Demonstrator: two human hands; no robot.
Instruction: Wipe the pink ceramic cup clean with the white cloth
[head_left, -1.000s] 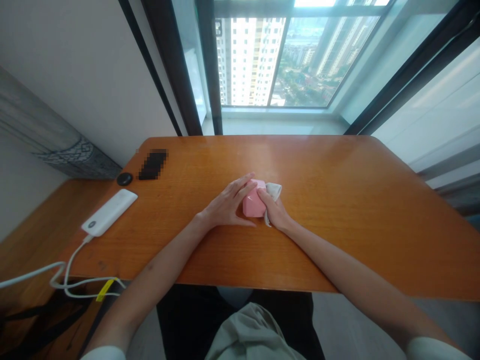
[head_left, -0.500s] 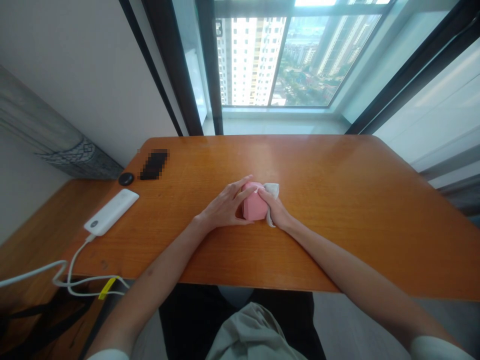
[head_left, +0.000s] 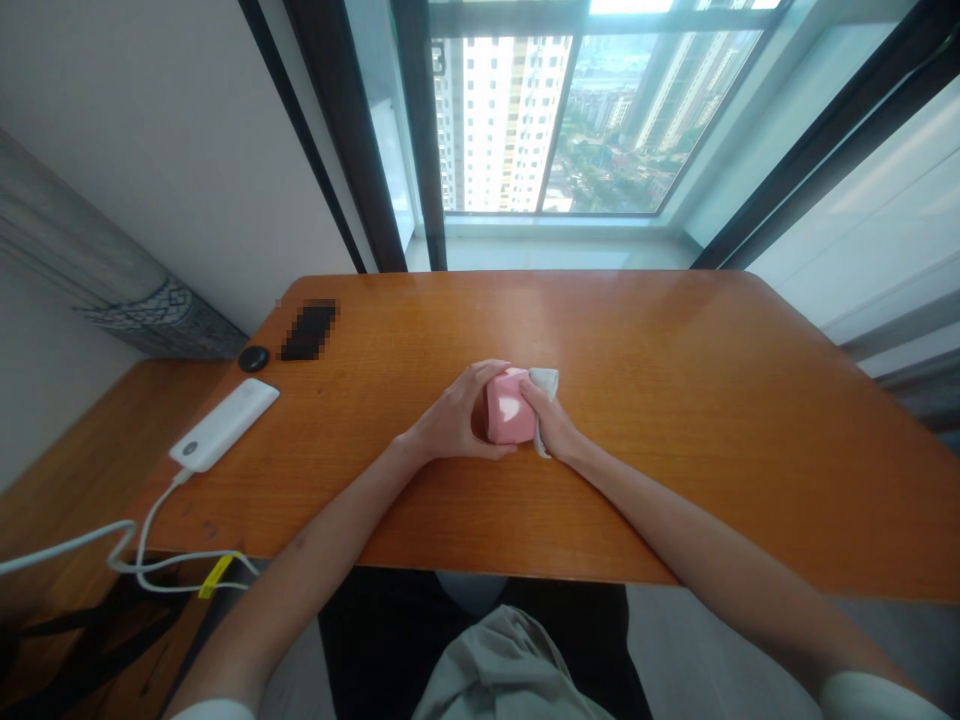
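A small pink box-like object [head_left: 511, 408] is between my two hands above the middle of the brown table [head_left: 675, 400]. My left hand [head_left: 463, 415] wraps round its left side, with fingers along the far edge and the thumb along the near edge. At its right side, my right hand [head_left: 553, 420] presses a white cloth [head_left: 545, 381] against it, with the thumb on the object's upper right edge. Parts of the cloth stick out above and below the right hand. The right hand's other fingers are mostly hidden.
On the table's left side lie a white power bank [head_left: 225, 425] with a white cable [head_left: 150, 520], a round black object [head_left: 253, 358] and a blurred-out dark item [head_left: 309, 332]. A window [head_left: 562, 120] stands beyond the far edge, with a curtain [head_left: 150, 290] at the left.
The fingers of my left hand have shifted off the top of the pink object to its far and near edges, so more of its top shows. My right hand has hardly moved.
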